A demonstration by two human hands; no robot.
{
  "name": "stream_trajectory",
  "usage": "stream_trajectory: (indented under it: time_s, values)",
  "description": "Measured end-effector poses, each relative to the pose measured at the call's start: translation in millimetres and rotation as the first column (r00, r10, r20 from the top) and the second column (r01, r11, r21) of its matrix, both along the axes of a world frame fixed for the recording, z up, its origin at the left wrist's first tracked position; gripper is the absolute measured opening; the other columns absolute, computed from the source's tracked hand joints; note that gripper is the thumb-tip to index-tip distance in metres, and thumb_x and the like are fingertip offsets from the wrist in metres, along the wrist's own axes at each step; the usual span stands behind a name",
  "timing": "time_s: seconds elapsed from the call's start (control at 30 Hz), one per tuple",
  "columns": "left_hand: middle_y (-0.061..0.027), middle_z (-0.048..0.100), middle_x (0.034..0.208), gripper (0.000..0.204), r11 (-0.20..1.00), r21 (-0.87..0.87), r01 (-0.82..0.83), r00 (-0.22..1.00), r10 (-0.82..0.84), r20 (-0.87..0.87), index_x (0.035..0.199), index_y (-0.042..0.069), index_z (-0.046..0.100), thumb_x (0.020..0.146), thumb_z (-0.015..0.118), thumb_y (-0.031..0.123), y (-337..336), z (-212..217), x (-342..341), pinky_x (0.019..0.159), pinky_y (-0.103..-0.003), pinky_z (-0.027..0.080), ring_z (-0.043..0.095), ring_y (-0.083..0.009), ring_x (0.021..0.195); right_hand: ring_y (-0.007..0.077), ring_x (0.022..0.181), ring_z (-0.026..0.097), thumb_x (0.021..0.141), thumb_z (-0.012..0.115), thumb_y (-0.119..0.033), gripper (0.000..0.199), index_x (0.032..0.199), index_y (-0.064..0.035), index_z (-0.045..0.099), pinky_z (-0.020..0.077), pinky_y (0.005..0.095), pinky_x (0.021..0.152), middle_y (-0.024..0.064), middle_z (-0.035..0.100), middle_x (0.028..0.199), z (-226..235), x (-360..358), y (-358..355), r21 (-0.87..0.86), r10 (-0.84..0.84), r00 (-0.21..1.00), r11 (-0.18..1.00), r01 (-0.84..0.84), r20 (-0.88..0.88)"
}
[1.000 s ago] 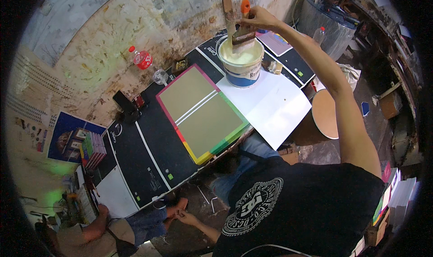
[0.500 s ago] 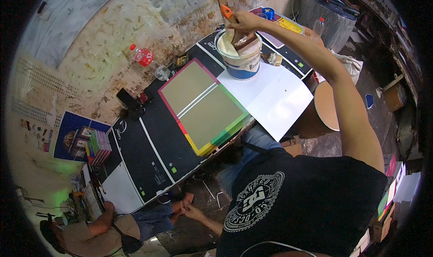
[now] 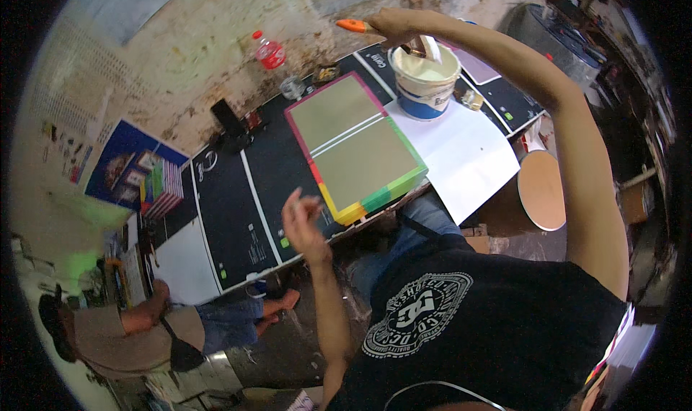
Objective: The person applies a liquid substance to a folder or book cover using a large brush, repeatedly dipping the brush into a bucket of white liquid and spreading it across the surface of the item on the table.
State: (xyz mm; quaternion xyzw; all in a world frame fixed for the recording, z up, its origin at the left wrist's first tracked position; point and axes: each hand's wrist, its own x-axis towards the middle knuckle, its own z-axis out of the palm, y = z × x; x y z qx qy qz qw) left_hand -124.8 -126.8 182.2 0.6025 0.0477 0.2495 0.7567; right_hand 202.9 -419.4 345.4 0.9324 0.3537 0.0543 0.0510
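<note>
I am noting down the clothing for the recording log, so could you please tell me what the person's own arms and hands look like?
Both forearms are bare, with no gloves, and I can make out no watch or rings on the left hand or the right hand. The person wears a black short-sleeved T-shirt with a round white emblem printed on the chest; its sleeve ends at the right upper arm.

The right hand (image 3: 395, 27) covers the middle of the orange-handled tool (image 3: 353, 26); its blade end is blurred over the paint bucket (image 3: 427, 86).
</note>
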Motion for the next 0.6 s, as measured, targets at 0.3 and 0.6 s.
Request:
stream_trajectory:
  time_s: [0.3, 0.6]
  values:
    - [-0.0045, 0.060, 0.072, 0.029, 0.986, 0.158, -0.057, 0.992, 0.074, -0.103, 0.112, 0.001, 0.060, 0.102, 0.045, 0.024, -45.9, -37.1, 76.9, 0.059, -0.027, 0.043, 0.053, -0.0105, 0.062, 0.0403, 0.093, 0.064, 0.078, 0.063, -0.010, 0.047, 0.124, -0.0123, 0.053, 0.0506, 0.0499, 0.076, 0.0206, 0.066, 0.097, -60.1, -26.2, 144.7, 0.303, 0.241, 0.970, 0.922, -0.243, 0.045]
    - [-0.0117, 0.063, 0.069, 0.028, 0.901, 0.406, -0.154, 0.960, 0.234, -0.153, 0.111, -0.001, 0.059, 0.100, 0.047, 0.022, -45.3, -46.2, 69.9, 0.062, -0.034, 0.048, 0.064, -0.0203, 0.065, 0.0320, 0.065, 0.068, 0.072, 0.069, -0.039, 0.036, 0.080, -0.0037, 0.070, 0.0542, 0.0412, 0.064, 0.0169, 0.067, 0.069, -142.3, -14.0, 90.4, 0.734, -0.319, 0.921, 0.568, 0.373, -0.222]
